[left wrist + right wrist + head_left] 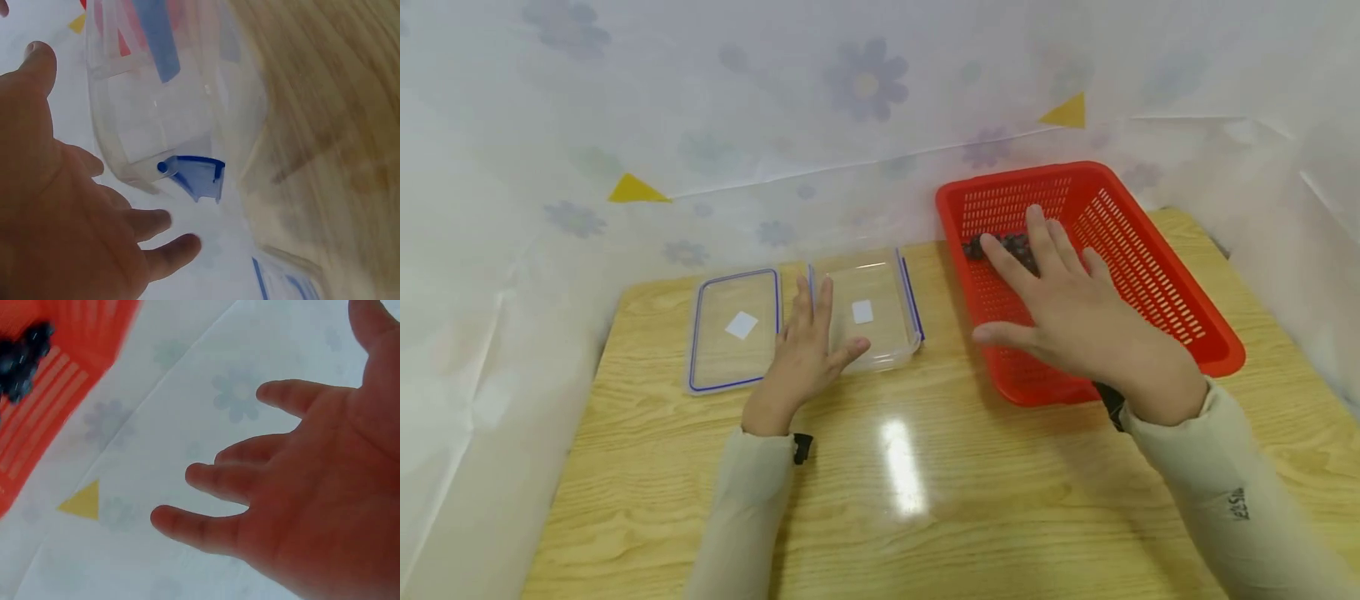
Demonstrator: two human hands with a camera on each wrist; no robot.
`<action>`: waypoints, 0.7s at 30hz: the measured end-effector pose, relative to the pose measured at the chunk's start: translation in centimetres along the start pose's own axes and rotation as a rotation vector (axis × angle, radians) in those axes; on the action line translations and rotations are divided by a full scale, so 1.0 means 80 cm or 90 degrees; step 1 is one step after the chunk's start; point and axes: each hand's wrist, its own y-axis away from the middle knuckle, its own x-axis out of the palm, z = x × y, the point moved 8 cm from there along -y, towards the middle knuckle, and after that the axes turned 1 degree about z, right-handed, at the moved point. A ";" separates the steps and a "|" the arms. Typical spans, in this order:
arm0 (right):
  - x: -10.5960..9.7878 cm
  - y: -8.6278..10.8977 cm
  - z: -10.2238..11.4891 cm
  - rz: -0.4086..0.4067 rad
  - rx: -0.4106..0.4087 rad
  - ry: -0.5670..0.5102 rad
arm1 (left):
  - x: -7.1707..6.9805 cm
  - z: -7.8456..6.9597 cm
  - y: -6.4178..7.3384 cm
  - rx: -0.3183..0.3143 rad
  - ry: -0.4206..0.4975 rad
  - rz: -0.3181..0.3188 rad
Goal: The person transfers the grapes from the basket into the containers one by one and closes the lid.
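Note:
My right hand (1067, 308), fingers spread, hovers over a red plastic basket (1157, 258) and holds nothing. Dark, round, grape-like fruit (1017, 247) lies in a small heap at the basket's far left, partly hidden behind the fingers; in the right wrist view the bunch (24, 361) looks glossy and nearly black. With fingers extended and nothing in it, my left hand (805, 350) is beside a clear plastic container (880, 333), overlapping its left edge in the head view. To the left lies a clear lid (722, 350) with a blue seal.
Everything stands on a wood-grain table (865, 517). A white flowered sheet (790, 100) rises behind and at both sides, bearing yellow triangles (638, 190). White labels (862, 312) show on the container and lid. A blue clip flap (199, 178) hangs at the container's side.

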 end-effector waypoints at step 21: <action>0.045 -0.112 -0.170 0.125 0.002 -0.083 | 0.023 0.014 0.003 -0.082 0.068 0.028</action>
